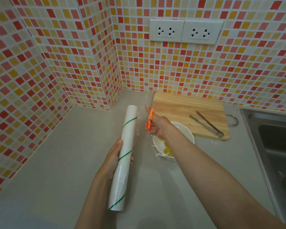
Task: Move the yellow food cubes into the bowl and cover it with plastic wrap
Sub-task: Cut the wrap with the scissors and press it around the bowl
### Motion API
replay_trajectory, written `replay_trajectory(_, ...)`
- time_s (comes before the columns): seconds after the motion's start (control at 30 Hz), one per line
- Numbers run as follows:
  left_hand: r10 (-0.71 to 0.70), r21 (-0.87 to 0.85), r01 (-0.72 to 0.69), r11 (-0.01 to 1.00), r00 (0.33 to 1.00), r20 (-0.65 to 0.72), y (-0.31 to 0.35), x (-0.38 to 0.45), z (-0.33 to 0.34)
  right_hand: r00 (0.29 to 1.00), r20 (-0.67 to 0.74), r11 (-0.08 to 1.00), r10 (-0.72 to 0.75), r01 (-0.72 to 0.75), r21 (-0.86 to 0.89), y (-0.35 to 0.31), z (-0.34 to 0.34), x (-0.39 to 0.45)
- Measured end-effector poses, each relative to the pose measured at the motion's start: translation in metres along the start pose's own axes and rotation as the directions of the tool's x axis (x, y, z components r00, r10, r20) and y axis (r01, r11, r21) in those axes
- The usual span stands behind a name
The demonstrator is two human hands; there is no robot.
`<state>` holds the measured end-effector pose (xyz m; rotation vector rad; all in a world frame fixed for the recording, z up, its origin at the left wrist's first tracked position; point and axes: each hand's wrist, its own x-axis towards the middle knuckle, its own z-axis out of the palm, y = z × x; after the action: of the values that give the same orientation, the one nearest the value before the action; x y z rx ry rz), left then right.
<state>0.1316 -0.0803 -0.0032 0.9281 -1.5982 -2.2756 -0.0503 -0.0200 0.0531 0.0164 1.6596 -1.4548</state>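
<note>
My left hand [113,157] grips a long white roll of plastic wrap [125,156] with thin green stripes, held upright and tilted above the grey counter. A clear sheet of wrap [139,128] stretches from the roll toward the white bowl [187,133] on the right. Yellow food cubes [167,149] lie inside the bowl, and crinkled wrap covers its near rim. My right hand [155,124] hovers over the bowl's left edge, closed on a small orange cutter [149,120] at the sheet. My right forearm hides much of the bowl.
A wooden cutting board [180,106] lies behind the bowl, with metal tongs [208,126] on it. A steel sink [274,139] sits at the right edge. Mosaic-tiled walls form a corner at the back left, and two wall sockets [185,32] sit above the board.
</note>
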Motion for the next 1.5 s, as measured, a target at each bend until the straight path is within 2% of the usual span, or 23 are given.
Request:
replay_trajectory(0.07,0.024,0.087,-0.022,0.996,0.999,-0.026,0.001,0.003,-0.002,0.997,0.071,0.997,0.002,0.003,-0.071,-0.005,-0.004,-0.008)
replay_trajectory(0.13,0.055,0.269,-0.045,0.962,0.998,-0.031,0.002,0.011,-0.003,0.995,0.061,0.986,-0.079,0.087,-0.139,-0.006,-0.015,-0.016)
replay_trajectory(0.23,0.078,0.568,-0.041,0.822,0.996,-0.041,-0.001,0.023,0.0,0.938,-0.111,0.927,-0.329,0.298,-0.227,0.005,-0.056,-0.029)
replay_trajectory(0.33,0.124,0.74,-0.021,0.672,0.989,-0.084,-0.006,0.032,0.009,0.818,-0.312,0.851,-0.483,0.355,-0.388,0.032,-0.118,-0.042)
replay_trajectory(0.4,0.175,0.781,-0.032,0.624,0.98,-0.1,-0.011,0.035,0.017,0.743,-0.41,0.804,-0.529,0.284,-0.522,0.057,-0.156,-0.052)
replay_trajectory(0.47,0.22,0.813,-0.04,0.581,0.969,-0.109,-0.015,0.035,0.023,0.7,-0.472,0.759,-0.536,0.155,-0.632,0.083,-0.18,-0.063)
replay_trajectory(0.6,0.284,0.874,-0.014,0.485,0.948,-0.142,-0.019,0.029,0.031,0.685,-0.424,0.596,-0.592,0.019,-0.803,0.122,-0.2,-0.074)
replay_trajectory(0.7,0.308,0.905,0.022,0.424,0.937,-0.167,-0.018,0.025,0.038,0.643,-0.418,0.456,-0.642,-0.119,-0.882,0.134,-0.197,-0.075)
replay_trajectory(0.83,0.291,0.942,0.109,0.317,0.934,-0.206,-0.016,0.025,0.044,0.691,-0.321,0.218,-0.647,-0.236,-0.947,0.134,-0.191,-0.072)
replay_trajectory(0.97,0.279,0.938,0.146,0.314,0.93,-0.238,-0.014,0.024,0.049,0.734,-0.302,0.13,-0.608,-0.284,-0.95,0.127,-0.183,-0.073)
replay_trajectory(1.03,0.398,0.95,0.068,0.305,0.897,-0.192,-0.014,0.02,0.054,0.753,-0.305,0.099,-0.584,-0.306,-0.947,0.127,-0.18,-0.072)
replay_trajectory(1.1,0.538,0.931,-0.13,0.342,0.839,-0.08,-0.014,0.014,0.062,0.771,-0.301,0.064,-0.561,-0.323,-0.944,0.125,-0.178,-0.072)
replay_trajectory(1.13,0.571,0.898,-0.218,0.382,0.82,-0.044,-0.014,0.01,0.067,0.78,-0.3,0.058,-0.548,-0.323,-0.945,0.124,-0.177,-0.073)
replay_trajectory(1.2,0.545,0.797,-0.296,0.526,0.837,-0.048,-0.018,0.004,0.079,0.787,-0.317,0.098,-0.53,-0.315,-0.944,0.119,-0.175,-0.074)
replay_trajectory(1.3,0.344,0.553,-0.205,0.808,0.925,-0.159,-0.026,0.004,0.099,0.735,-0.295,0.21,-0.61,-0.209,-0.955,0.103,-0.172,-0.073)
replay_trajectory(1.37,0.247,0.403,-0.158,0.902,0.952,-0.18,-0.03,0.007,0.105,0.724,-0.223,0.347,-0.653,0.024,-0.938,0.091,-0.166,-0.068)
replay_trajectory(1.43,0.167,0.331,-0.097,0.939,0.967,-0.19,-0.033,0.012,0.106,0.786,-0.153,0.559,-0.598,0.274,-0.782,0.079,-0.154,-0.063)
replay_trajectory(1.5,0.092,0.25,-0.045,0.967,0.979,-0.181,-0.032,0.019,0.104,0.853,-0.098,0.715,-0.513,0.361,-0.599,0.074,-0.142,-0.057)
